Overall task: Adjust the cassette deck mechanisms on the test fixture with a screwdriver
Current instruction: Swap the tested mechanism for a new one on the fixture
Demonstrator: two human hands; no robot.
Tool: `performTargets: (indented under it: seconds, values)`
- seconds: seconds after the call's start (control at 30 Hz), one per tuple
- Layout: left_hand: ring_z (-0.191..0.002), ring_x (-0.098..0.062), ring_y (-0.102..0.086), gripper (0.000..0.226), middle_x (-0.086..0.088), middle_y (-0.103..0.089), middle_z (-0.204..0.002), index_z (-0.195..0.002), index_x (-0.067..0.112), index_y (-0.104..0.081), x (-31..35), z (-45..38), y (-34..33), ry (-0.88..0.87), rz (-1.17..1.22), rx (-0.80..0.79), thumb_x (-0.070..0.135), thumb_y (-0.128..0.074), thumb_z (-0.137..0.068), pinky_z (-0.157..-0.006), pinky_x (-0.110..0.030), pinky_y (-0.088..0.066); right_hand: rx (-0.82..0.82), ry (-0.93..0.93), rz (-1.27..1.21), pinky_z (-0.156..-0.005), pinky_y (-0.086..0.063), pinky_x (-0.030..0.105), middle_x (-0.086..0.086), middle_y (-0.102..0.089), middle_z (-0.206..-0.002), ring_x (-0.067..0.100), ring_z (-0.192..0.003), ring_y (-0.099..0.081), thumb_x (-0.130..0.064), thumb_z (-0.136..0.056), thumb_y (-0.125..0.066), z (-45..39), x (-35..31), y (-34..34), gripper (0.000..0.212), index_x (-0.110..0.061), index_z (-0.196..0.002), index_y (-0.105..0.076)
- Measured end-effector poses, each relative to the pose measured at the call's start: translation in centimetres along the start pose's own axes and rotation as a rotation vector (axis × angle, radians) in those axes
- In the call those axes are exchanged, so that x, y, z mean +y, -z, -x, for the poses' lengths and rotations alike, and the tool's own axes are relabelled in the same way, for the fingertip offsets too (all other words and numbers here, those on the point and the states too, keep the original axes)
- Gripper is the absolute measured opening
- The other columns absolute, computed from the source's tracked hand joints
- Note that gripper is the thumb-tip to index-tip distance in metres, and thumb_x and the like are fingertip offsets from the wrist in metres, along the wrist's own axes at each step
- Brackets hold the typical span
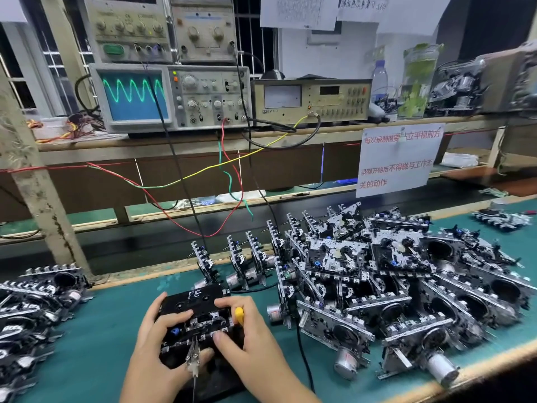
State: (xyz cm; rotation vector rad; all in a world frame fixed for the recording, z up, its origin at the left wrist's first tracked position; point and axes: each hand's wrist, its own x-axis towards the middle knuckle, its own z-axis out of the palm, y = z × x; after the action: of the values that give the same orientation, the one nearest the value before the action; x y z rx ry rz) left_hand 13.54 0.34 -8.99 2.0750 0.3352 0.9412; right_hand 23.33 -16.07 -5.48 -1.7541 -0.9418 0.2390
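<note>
Both hands grip the cassette deck mechanism (194, 324): left hand (162, 333) steadying, right hand (244, 327) apparently holding the yellow-handled screwdriver (239, 315). Slippage risks misadjustment.

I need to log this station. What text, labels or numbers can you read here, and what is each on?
"FE": handwritten on the black cassette.
"LW": partial label on the beige meter unit; the rest is blurred.
"每次录制前要…立平视前方 / 录制开始后不得做与工作无关的动作": red print on the hanging paper sign, one character covered.
Oscilloscope panel labels: too small.
Upper wall papers: blurred.
</note>
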Motion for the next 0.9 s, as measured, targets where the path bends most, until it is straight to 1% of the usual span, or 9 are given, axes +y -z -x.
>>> performTargets:
  seconds: [0.07, 0.17, 0.3, 0.37, 0.43, 0.5, 0.6, 0.73, 0.9]
  values:
    - [-0.131, 0.001, -0.047, 0.070, 0.027, -0.034, -0.153, -0.110, 0.052, -0.065, 0.06, 0.01, 0.04, 0.003, -0.002, 0.006, 0.046, -0.091, -0.045, -0.098, -0.032, -0.042, 0.004, 0.005, 0.004, -0.100, -0.041, 0.026, -0.028, -0.052, -0.117, -0.007, -0.121, -0.045, -0.045, -0.091, -0.058, -0.01, 0.03, -0.03, 0.033, -0.061, -0.114, -0.040]
    - [-0.130, 0.012, -0.044, 0.071, 0.027, -0.034, -0.153, -0.111, 0.052, -0.065, 0.03, -0.04, 0.00, 0.001, -0.001, 0.010, 0.054, -0.088, -0.043, -0.097, -0.032, -0.042, 0.002, 0.009, 0.009, -0.100, -0.040, 0.027, -0.027, -0.053, -0.128, -0.007, -0.123, -0.044, -0.044, -0.091, -0.057, -0.05, -0.13, 0.01, 0.032, -0.065, -0.104, -0.036]
    - [-0.129, 0.013, -0.043, 0.077, 0.031, -0.034, -0.152, -0.110, 0.051, -0.066, -0.40, -0.14, 0.05, 0.000, -0.015, 0.005, 0.051, -0.099, -0.041, -0.098, -0.030, -0.041, -0.002, 0.001, 0.001, -0.099, -0.041, 0.027, -0.028, -0.052, -0.122, -0.007, -0.122, -0.044, -0.046, -0.091, -0.057, -0.09, -0.07, 0.04, 0.032, -0.063, -0.110, -0.039]
    - [-0.130, 0.014, -0.042, 0.075, 0.030, -0.034, -0.152, -0.111, 0.051, -0.066, -0.47, -0.14, 0.10, -0.006, -0.021, 0.002, 0.058, -0.095, -0.042, -0.099, -0.026, -0.041, -0.003, -0.001, -0.004, -0.097, -0.041, 0.025, -0.028, -0.051, -0.121, -0.007, -0.121, -0.044, -0.046, -0.091, -0.057, -0.09, -0.02, 0.09, 0.032, -0.061, -0.113, -0.040]
    - [-0.130, 0.016, -0.041, 0.073, 0.028, -0.034, -0.153, -0.112, 0.051, -0.065, -0.45, -0.14, 0.08, -0.006, -0.025, 0.008, 0.061, -0.086, -0.043, -0.097, -0.030, -0.042, -0.003, 0.004, -0.006, -0.096, -0.040, 0.025, -0.028, -0.052, -0.123, -0.007, -0.121, -0.044, -0.046, -0.091, -0.056, -0.08, 0.00, 0.11, 0.032, -0.062, -0.112, -0.039]
    - [-0.129, 0.017, -0.041, 0.072, 0.027, -0.034, -0.154, -0.112, 0.051, -0.065, -0.37, -0.09, 0.05, 0.001, -0.029, 0.007, 0.061, -0.085, -0.043, -0.094, -0.031, -0.042, -0.003, 0.012, -0.005, -0.097, -0.040, 0.024, -0.028, -0.052, -0.125, -0.007, -0.122, -0.044, -0.046, -0.091, -0.057, -0.07, 0.08, 0.08, 0.031, -0.063, -0.110, -0.039]
    - [-0.127, 0.020, -0.040, 0.076, 0.028, -0.034, -0.153, -0.112, 0.052, -0.065, -0.21, 0.01, 0.08, 0.016, -0.027, 0.002, 0.054, -0.097, -0.044, -0.092, -0.027, -0.042, -0.006, 0.018, -0.003, -0.098, -0.038, 0.024, -0.030, -0.051, -0.130, -0.008, -0.125, -0.043, -0.045, -0.091, -0.057, -0.09, 0.22, 0.02, 0.030, -0.063, -0.108, -0.038]
    - [-0.125, 0.022, -0.040, 0.071, 0.031, -0.032, -0.152, -0.111, 0.053, -0.065, -0.03, 0.03, -0.02, 0.033, -0.016, -0.013, 0.036, -0.095, -0.049, -0.092, -0.029, -0.042, -0.006, 0.025, -0.013, -0.095, -0.037, 0.021, -0.030, -0.051, -0.131, -0.010, -0.125, -0.042, -0.047, -0.091, -0.056, -0.17, 0.38, -0.01, 0.029, -0.063, -0.107, -0.038]
    - [-0.125, 0.023, -0.039, 0.072, 0.031, -0.032, -0.153, -0.109, 0.054, -0.064, 0.21, 0.00, 0.05, 0.042, -0.011, -0.020, 0.030, -0.098, -0.050, -0.092, -0.026, -0.041, 0.002, 0.038, -0.020, -0.098, -0.039, 0.025, -0.030, -0.051, -0.129, -0.008, -0.126, -0.043, -0.048, -0.090, -0.056, -0.32, 0.61, 0.02, 0.029, -0.062, -0.109, -0.039]
